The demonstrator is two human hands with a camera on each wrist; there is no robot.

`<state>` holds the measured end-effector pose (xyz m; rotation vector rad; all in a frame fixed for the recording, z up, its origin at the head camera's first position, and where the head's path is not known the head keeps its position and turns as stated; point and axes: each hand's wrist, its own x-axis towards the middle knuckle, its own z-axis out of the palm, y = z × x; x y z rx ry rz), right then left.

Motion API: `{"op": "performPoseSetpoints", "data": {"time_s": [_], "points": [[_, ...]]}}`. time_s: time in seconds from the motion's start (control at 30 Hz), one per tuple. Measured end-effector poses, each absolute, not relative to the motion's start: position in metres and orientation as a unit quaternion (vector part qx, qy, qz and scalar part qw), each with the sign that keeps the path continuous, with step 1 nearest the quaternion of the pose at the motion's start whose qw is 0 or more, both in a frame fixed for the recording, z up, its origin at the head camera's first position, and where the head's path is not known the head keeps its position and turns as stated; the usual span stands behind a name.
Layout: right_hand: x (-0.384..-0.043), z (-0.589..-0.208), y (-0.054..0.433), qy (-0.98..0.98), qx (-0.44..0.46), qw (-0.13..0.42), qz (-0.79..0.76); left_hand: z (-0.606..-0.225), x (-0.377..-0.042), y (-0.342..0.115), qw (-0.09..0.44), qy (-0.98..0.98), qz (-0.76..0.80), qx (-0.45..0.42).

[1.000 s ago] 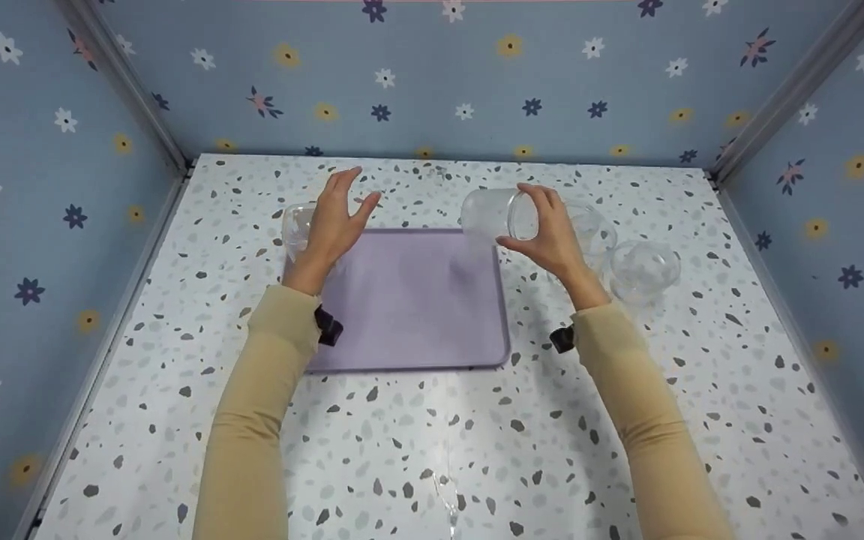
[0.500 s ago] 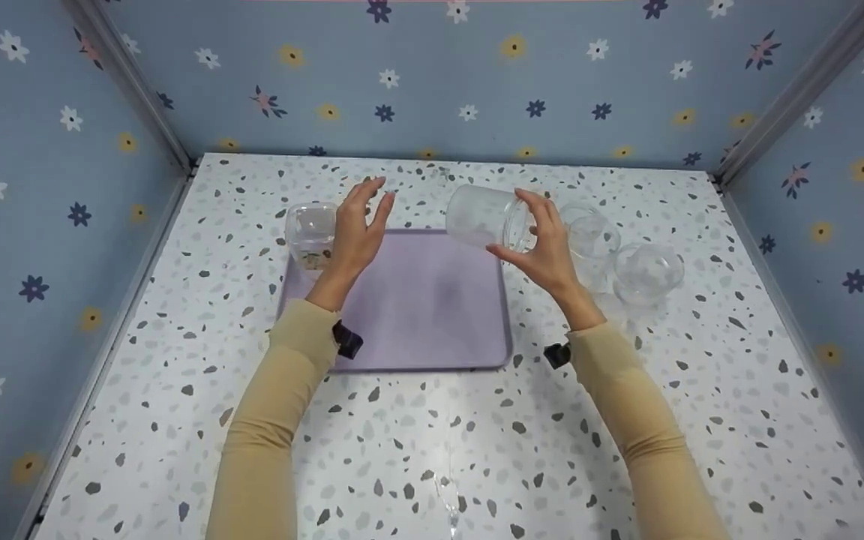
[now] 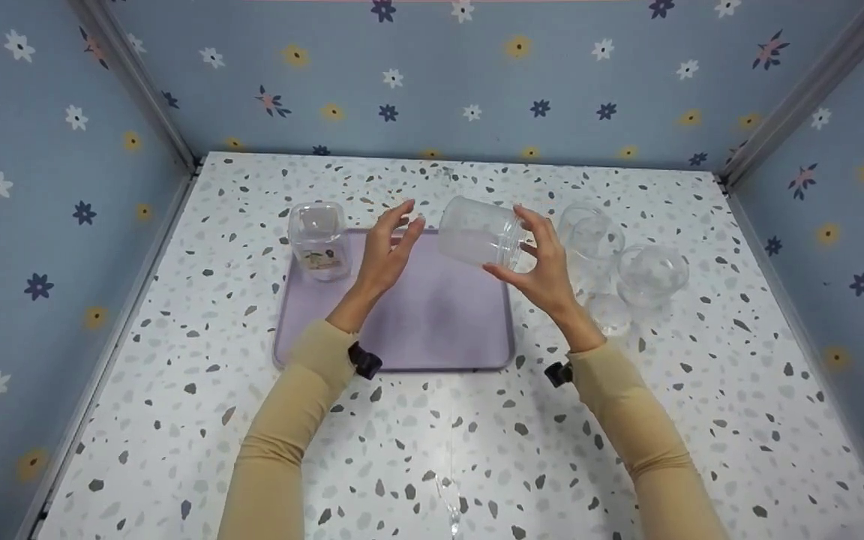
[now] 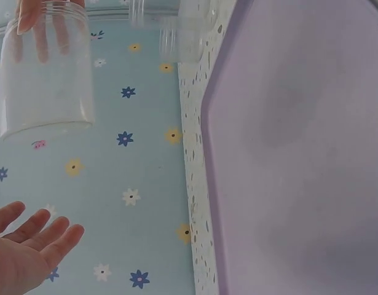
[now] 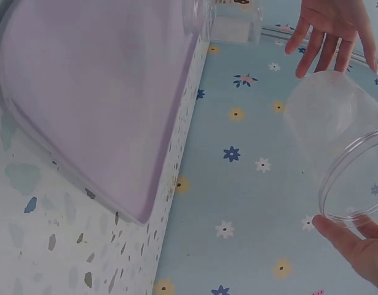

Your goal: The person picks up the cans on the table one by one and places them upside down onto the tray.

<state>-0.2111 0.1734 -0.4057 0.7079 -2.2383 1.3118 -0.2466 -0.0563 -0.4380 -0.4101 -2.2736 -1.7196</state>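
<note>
- Gripping a clear round jar [image 3: 475,231] near its ringed mouth with the right hand [image 3: 546,266], in a grip spread to the width of the rim, with the thumb on the nearer side and fingers on the farther side in the head view
- Held sideways in the air above the back right part of a lilac tray [image 3: 439,330], tilted, with its base toward the left hand [image 3: 384,259] and its mouth toward the right hand
- Reaching toward the jar's base with the left hand, in a loosely spread grip with hold of nothing, just beside the base but apart from it, as seen in the left wrist view
- Standing at the back left corner of the tray: a clear squarish container [image 3: 319,225] with a printed label [image 3: 322,259] on its side
- Grouped on the worktop [image 3: 522,465], to the right of the tray and beyond the right wrist: a clear rear jar [image 3: 589,234], a clear outer jar [image 3: 653,276] and, nearer the forearm, a clear round piece [image 3: 609,313] too faint to identify
- Enclosed by blue flowered walls [image 3: 432,75] around a white worktop with grey speckles
- Dressed in tan sleeves [image 3: 271,442], with a black wrist camera [image 3: 364,361] at each cuff
</note>
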Motion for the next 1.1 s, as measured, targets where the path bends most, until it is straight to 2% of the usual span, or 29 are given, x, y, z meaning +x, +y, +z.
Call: {"op": "performPoseSetpoints", "data": {"time_s": [0.17, 0.4, 0.7, 0.93, 1.1], "points": [[-0.205, -0.409, 0.171, -0.798, 0.270, 0.226, 0.489, -0.429, -0.234, -0.049, 0.091, -0.770, -0.617, -0.132], [-0.196, -0.415, 0.168, -0.782, 0.288, 0.216, 0.508, -0.442, -0.233, -0.046, 0.067, -0.738, -0.651, -0.164], [-0.192, -0.420, 0.165, -0.769, 0.314, 0.202, 0.519, -0.444, -0.226, -0.043, -0.015, -0.678, -0.712, -0.185], [-0.191, -0.422, 0.165, -0.761, 0.334, 0.190, 0.522, -0.445, -0.218, -0.039, -0.043, -0.630, -0.751, -0.195], [-0.190, -0.423, 0.165, -0.757, 0.343, 0.184, 0.525, -0.452, -0.217, -0.036, -0.031, -0.620, -0.762, -0.185]]}}
